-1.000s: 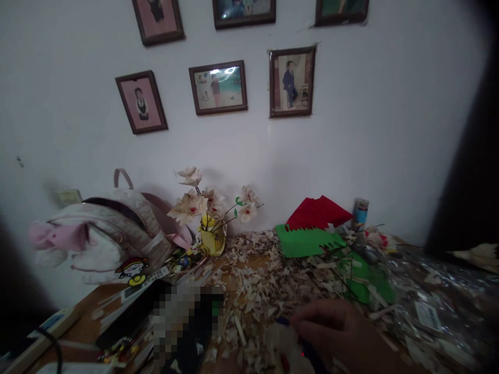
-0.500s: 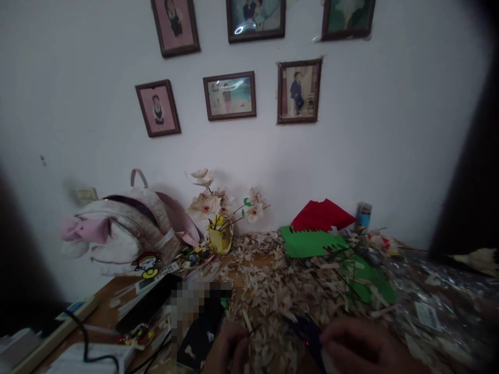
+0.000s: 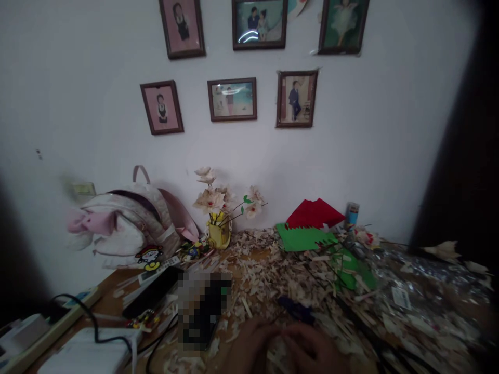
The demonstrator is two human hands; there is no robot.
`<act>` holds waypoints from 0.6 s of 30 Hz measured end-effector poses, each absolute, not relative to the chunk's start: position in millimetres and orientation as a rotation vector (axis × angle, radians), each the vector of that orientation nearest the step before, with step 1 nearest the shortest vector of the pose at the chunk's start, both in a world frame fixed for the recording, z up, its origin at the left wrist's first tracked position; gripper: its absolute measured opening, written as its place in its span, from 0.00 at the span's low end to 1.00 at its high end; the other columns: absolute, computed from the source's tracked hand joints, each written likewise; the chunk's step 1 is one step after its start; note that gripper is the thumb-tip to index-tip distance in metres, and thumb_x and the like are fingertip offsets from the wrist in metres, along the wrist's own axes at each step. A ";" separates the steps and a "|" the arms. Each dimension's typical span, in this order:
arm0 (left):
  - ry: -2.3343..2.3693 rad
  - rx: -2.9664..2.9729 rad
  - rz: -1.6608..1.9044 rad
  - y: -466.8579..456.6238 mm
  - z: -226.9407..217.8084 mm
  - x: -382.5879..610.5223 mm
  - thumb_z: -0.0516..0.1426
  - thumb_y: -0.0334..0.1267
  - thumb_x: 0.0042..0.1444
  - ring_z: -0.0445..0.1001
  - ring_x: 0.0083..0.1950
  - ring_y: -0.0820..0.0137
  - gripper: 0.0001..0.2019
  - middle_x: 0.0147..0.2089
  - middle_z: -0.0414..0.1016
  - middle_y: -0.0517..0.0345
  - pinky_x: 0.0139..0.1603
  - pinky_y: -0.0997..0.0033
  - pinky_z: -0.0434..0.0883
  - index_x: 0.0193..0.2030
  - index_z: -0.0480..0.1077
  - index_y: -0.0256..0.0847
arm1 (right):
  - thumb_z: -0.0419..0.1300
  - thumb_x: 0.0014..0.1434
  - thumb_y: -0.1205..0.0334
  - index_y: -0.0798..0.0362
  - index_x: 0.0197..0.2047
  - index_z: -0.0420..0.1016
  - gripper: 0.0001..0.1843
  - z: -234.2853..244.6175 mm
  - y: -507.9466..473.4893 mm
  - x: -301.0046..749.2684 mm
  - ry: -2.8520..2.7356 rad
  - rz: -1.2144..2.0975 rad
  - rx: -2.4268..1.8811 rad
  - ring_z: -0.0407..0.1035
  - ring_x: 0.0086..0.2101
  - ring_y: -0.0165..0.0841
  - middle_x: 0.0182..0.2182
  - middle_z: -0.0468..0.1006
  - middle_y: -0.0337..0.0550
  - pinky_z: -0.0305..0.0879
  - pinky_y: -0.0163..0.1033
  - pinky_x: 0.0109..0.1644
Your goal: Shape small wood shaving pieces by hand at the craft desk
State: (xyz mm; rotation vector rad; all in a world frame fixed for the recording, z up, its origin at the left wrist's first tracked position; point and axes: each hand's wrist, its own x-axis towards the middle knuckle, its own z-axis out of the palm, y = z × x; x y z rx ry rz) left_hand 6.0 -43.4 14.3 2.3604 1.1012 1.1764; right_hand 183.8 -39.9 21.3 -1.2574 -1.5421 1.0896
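The bare left hand [image 3: 251, 347] and right hand [image 3: 312, 349] sit close together over pale wood shavings [image 3: 265, 275], just below a dark blue object [image 3: 296, 310]; I cannot tell whether they pinch anything.

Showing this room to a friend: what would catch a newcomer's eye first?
Pale wood shavings heaped across the desk come first, the left hand and right hand at their near edge. Behind, a yellow vase of flowers, red paper and green paper sit below framed photos.

framed photos [image 3: 232, 99] hang above a quilted backpack [image 3: 128, 228].
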 end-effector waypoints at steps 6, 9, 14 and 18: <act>1.269 2.082 1.112 -57.1 39.9 17.5 0.48 0.37 0.60 0.72 0.40 0.68 0.12 0.38 0.74 0.52 0.42 0.73 0.68 0.43 0.72 0.42 | 0.57 0.51 0.48 0.54 0.32 0.77 0.17 31.5 -36.2 178.8 -1.455 1.230 -1.185 0.65 0.19 0.30 0.14 0.71 0.36 0.60 0.32 0.24; 1.341 2.014 1.104 -55.5 40.8 19.8 0.50 0.38 0.59 0.70 0.36 0.68 0.11 0.34 0.73 0.54 0.38 0.74 0.66 0.36 0.72 0.40 | 0.56 0.52 0.50 0.54 0.33 0.75 0.16 37.0 -36.9 178.7 -1.452 1.215 -1.209 0.66 0.20 0.31 0.15 0.72 0.37 0.61 0.32 0.26; 1.356 1.867 1.155 -48.9 35.3 21.9 0.50 0.39 0.56 0.68 0.33 0.68 0.11 0.30 0.71 0.55 0.35 0.73 0.64 0.28 0.69 0.38 | 0.57 0.52 0.51 0.54 0.33 0.75 0.15 38.8 -39.2 176.6 -1.428 1.216 -1.212 0.66 0.20 0.31 0.16 0.71 0.36 0.59 0.32 0.25; 1.323 1.848 1.194 -52.8 41.1 20.5 0.52 0.40 0.55 0.67 0.33 0.69 0.10 0.31 0.70 0.56 0.35 0.74 0.63 0.30 0.70 0.39 | 0.57 0.52 0.50 0.53 0.32 0.75 0.15 39.9 -41.9 176.4 -1.459 1.188 -1.197 0.65 0.20 0.31 0.16 0.71 0.36 0.59 0.32 0.25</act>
